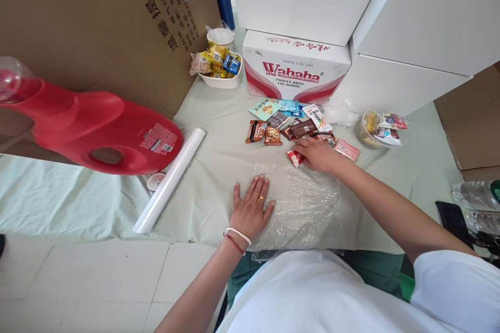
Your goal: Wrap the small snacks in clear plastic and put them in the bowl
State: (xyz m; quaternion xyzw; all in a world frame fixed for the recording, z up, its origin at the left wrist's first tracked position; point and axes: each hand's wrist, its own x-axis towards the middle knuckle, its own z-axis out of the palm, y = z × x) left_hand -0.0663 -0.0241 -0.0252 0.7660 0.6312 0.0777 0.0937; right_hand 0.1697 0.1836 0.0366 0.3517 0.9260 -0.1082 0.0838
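Handling the red packet (296, 158) well calls, I judge, for a light pinch on its wrapper rather than a push from above, with the fingertips clear of the neighbouring snacks so that none gets dragged along. The packet lies just right of the middle of the frame, small, glossy and patterned with white, partly covered by the right hand (318, 155); those fingers curl down over it, but whether they grip it I cannot tell. Below it spreads the clear film (304, 213), thin, creased and shiny, its lower edge reaching the person's shirt (312, 291). The left hand (252, 208) lies open and palm down across the film's left edge, fingers spread, holding nothing; firm, even pressure there should stop so light a sheet from creeping or bunching. Just above the packet, wrapped snacks cluster: a cookie packet (272, 135), a dark brown packet (305, 127) and a pale green packet (264, 109), with a pink packet (347, 150) at the right hand's far side. Farther out on the tabletop (219, 166) stand a Wahaha carton (292, 73) at upper centre, a clear tub (369, 138) to the right, and a white roll (170, 182) beside a red jug (89, 125) at left.
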